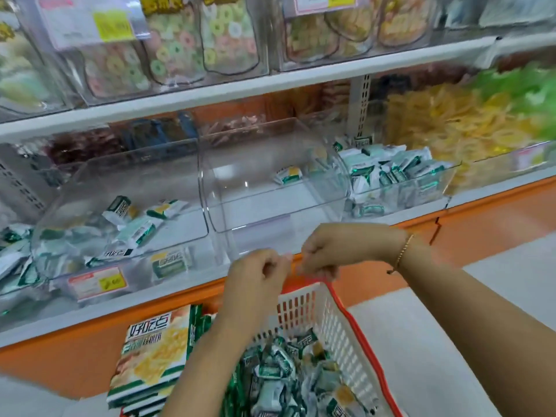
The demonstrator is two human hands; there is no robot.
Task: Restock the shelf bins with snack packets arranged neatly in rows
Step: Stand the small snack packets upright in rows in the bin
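The fingers (272, 266) of the left hand (258, 272) are curling in toward the palm, and the right hand (328, 251) is bunching its own fingers (319, 267) downward just beside them. The two sets of fingertips are almost meeting over the basket's far rim. Whether they are pinching something thin and clear, the red rim or nothing at all, I cannot tell. A bracelet (404, 249) is sitting on the right wrist. Both forearms are reaching over the basket (337, 335), which is holding a loose heap of small green-and-white packets (276, 374). Larger bags (150, 356) of the same snack are lying just left of it. Beyond the hands, on the shelf, the middle bin (240, 164) is holding just one packet (288, 175) that I can make out, far inside. The left bin (90, 188) is holding a scattered few, and the right bin (445, 179) is sitting full and fairly orderly. By my judgement the packets are light, soft and crinkly, with slick film that is likely to slide. Each probably holds a brittle biscuit, so squeezing the middle is risky. Taking a few at a time by their flat sides or crimped ends seems safer, as does laying them on edge in the middle bin from the far wall forward.
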